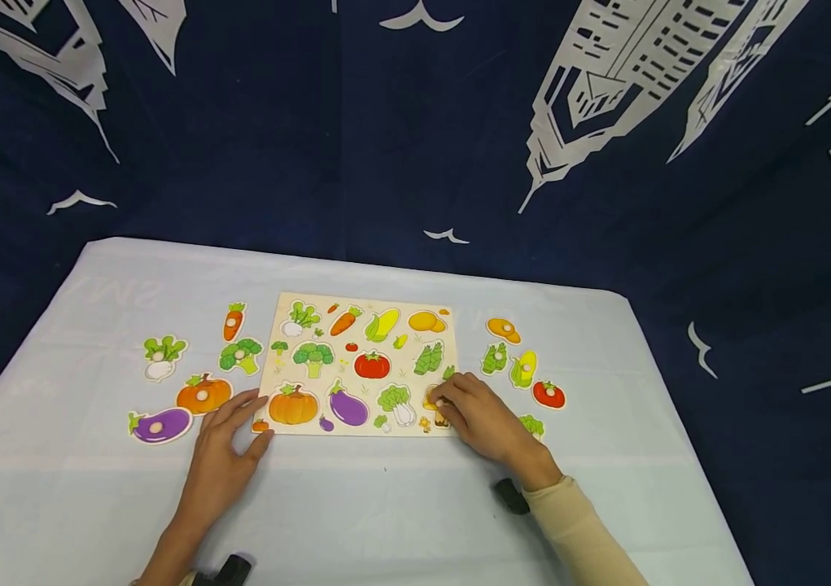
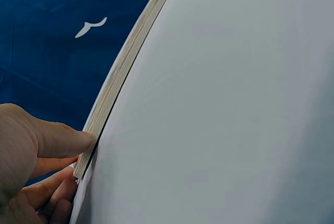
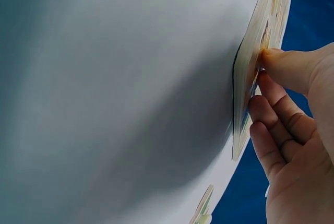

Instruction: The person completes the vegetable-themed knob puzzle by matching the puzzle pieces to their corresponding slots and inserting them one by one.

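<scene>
A wooden vegetable puzzle board lies on the white table. My left hand grips its near left corner, thumb along the front edge and fingers at the left side; in the left wrist view the thumb presses against the board's edge. Over the near right corner, my right hand pinches a yellow and brown mushroom piece, mostly hidden under the fingers. The right wrist view has the thumb and fingertips close together right at the board's surface.
Left of the board lie knobbed pieces: carrot, turnip, broccoli, pumpkin and eggplant. On the right are potato, asparagus, corn, tomato and a leafy green, partly behind my right hand.
</scene>
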Demonstrator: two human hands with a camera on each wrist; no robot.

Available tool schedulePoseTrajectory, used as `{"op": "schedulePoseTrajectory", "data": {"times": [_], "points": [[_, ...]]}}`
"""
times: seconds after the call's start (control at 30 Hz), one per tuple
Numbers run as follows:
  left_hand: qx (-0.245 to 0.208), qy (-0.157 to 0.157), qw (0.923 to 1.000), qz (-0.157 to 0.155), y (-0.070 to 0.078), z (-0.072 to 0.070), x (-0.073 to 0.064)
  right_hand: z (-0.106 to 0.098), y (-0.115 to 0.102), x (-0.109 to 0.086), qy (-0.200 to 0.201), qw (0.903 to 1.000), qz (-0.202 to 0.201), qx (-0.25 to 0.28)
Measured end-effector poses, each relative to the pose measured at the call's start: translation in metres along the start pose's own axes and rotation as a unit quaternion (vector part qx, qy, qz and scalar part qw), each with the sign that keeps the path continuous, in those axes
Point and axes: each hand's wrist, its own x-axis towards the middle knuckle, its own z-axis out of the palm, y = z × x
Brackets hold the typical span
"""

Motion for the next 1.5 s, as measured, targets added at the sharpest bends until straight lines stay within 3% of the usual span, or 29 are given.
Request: {"op": "schedulePoseTrajectory", "data": {"times": [0.33,0.73,1.5], "points": [[-0.003,0.002,1.0000,0.007,0.000,0.001,-0.001,-0.006,-0.004,-0.006,-0.014,0.9989,0.045,0.006],[-0.002,-0.002,1.0000,0.002,0.003,-0.003,-0.001,-0.029,0.011,-0.027,0.032,0.9952,0.088,0.031],[-0.003,-0.001,1.0000,0.003,0.001,-0.001,0.000,-0.040,0.031,-0.062,0.015,0.9855,0.156,0.066]]}}
